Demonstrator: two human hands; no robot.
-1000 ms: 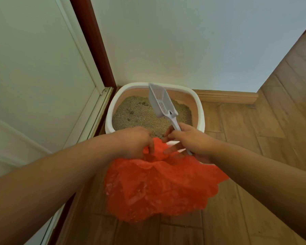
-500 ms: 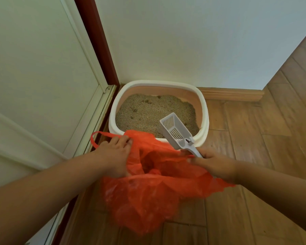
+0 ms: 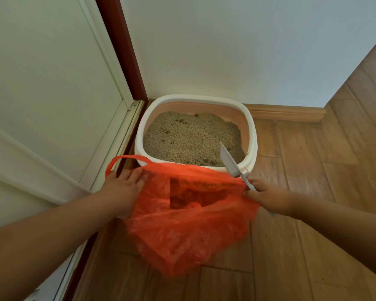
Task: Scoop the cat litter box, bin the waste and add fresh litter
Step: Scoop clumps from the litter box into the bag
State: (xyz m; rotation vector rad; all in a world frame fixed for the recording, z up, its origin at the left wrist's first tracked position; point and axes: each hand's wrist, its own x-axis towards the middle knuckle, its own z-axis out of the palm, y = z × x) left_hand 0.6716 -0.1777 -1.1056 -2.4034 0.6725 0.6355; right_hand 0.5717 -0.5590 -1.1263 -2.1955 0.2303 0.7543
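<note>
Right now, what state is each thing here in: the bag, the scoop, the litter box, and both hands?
Orange bag: mouth held open, hanging in front of the box.
Scoop: held by its handle, blade over the litter, looks empty.
Litter box: on the floor, uncovered, holds litter with dark clumps.
Left hand: holds the bag's left edge.
Right hand: fingers curled round the scoop handle at the bag's right edge.

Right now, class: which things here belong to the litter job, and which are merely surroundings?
Job:
litter box
litter
scoop, held by right hand
orange bag, held by left hand

Surroundings:
door
wall
skirting board
wooden floor
</note>
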